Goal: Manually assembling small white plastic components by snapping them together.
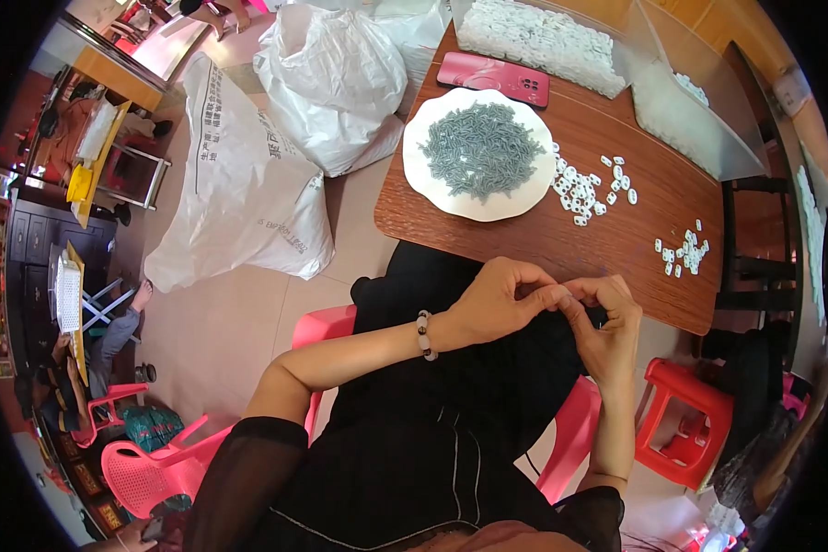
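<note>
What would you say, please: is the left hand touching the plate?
No, the left hand is beside the right hand, with table showing between it and the plate.

From the wearer's head, we look steeply down through a single wide fisheye view, the bare left hand [499,302] and bare right hand [611,329] near below us, the brown wood-grain rectangular tabletop [584,127] just beyond.
</note>
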Demonstrator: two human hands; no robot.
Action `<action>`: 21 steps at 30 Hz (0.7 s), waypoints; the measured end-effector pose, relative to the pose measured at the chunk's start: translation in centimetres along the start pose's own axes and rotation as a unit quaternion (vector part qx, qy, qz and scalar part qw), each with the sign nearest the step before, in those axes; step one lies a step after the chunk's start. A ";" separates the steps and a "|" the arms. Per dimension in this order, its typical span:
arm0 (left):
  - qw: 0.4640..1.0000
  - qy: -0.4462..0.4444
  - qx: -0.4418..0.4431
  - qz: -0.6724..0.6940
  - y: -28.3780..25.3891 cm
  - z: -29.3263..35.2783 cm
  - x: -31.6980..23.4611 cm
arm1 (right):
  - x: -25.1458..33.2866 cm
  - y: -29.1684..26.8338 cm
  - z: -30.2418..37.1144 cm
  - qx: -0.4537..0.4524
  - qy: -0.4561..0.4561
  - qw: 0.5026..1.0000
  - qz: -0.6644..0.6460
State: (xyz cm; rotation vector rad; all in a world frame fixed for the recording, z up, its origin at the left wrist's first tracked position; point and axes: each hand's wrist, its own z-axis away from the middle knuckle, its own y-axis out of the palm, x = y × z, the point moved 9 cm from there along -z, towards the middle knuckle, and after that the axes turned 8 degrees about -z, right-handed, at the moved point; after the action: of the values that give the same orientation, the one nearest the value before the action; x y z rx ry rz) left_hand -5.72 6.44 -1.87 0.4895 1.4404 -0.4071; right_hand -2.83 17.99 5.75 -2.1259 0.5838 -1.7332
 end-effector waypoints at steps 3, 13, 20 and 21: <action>0.996 0.049 -0.027 -0.069 -1.5 0.0 -2.3 | 0.0 -0.8 0.0 -0.042 0.007 0.999 -0.001; 0.762 0.134 -0.162 -0.613 -11.7 -5.1 -8.1 | -2.1 -1.1 0.5 -0.068 0.038 0.997 -0.027; 0.779 0.090 -0.125 -0.608 -13.0 -7.3 -5.5 | -3.2 -0.7 0.2 -0.057 0.037 0.998 -0.016; 0.791 0.093 -0.133 -0.591 -13.2 -7.4 -5.5 | -3.3 -0.6 0.1 -0.056 0.035 0.998 -0.017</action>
State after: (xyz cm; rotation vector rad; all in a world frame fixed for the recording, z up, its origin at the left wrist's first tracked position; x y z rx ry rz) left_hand -19.56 -0.68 2.13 -0.7156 1.8368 -1.1409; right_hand -3.22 20.21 3.32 -2.1702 0.6829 -1.8402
